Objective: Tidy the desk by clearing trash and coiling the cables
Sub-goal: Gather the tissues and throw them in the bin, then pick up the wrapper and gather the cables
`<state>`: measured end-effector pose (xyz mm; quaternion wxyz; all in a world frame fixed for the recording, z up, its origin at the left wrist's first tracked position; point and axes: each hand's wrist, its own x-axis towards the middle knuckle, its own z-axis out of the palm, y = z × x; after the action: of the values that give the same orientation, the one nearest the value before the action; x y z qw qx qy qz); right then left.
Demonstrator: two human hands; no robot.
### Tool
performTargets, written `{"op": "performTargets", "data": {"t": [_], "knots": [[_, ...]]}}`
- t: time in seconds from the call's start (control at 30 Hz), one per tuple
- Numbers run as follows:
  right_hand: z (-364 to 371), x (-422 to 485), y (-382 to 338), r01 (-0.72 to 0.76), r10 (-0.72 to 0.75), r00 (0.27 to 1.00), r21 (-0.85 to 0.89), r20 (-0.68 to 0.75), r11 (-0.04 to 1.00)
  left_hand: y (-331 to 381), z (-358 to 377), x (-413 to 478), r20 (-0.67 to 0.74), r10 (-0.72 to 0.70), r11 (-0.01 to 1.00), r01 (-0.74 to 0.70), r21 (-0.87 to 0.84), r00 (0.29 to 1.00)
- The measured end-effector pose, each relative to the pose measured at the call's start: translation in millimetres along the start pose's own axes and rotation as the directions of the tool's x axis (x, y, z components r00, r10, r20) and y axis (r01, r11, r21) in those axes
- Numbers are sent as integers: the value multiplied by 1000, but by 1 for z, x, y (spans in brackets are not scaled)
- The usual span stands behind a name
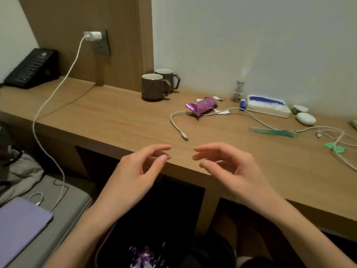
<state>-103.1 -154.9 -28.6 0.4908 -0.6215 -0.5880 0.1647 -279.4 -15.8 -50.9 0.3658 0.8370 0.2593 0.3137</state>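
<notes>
My left hand (135, 171) and my right hand (228, 167) hover side by side over the front edge of the wooden desk (116, 117), fingers curled and apart, holding nothing. Beyond them a white cable (176, 123) lies loose, its plug end near the hands. A purple snack wrapper (202, 106) rests on that cable, with small white paper scraps (222, 112) beside it. A green wrapper strip (272, 131) and a green scrap (335, 147) lie to the right among more white cables (340, 138). Below the desk a dark bin (143, 254) holds purple wrapper pieces.
Two brown mugs (154, 87) stand at the wall. A tissue pack (268, 106), a small bottle (237, 92) and two white pebble-like objects (306, 118) sit at the back right. A black phone (31, 68) is far left; a plugged charger (92, 35) trails a cable down to a purple tablet (21, 223).
</notes>
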Motion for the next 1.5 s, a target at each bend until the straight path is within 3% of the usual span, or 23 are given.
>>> {"op": "performTargets", "data": {"t": [0.23, 0.43, 0.6, 0.83, 1.1, 1.33, 1.5], "knots": [[-69, 10, 11, 1, -59, 978, -277, -202, 961, 28, 19, 66, -42, 78, 997, -78, -5, 996], [-123, 24, 63, -228, 52, 952, -587, -302, 777, 20, 61, 127, -35, 69, 964, -57, 259, 997], [-153, 36, 117, -390, 194, 913, -628, -360, 673, 4, 96, 175, -39, 35, 902, -15, 432, 999], [-161, 55, 154, -394, 179, 915, -714, -361, 579, -18, 120, 231, -9, -27, 832, 27, 554, 1000], [-148, 77, 169, -330, 117, 936, -716, -331, 615, -34, 125, 262, -9, -89, 863, 82, 499, 996], [-148, 91, 181, -329, 85, 929, -699, -360, 634, -52, 118, 270, -191, -80, 866, 163, 473, 978], [-150, 96, 187, -336, 77, 919, -665, -386, 667, -63, 111, 278, -243, -119, 843, 227, 487, 963]]}}
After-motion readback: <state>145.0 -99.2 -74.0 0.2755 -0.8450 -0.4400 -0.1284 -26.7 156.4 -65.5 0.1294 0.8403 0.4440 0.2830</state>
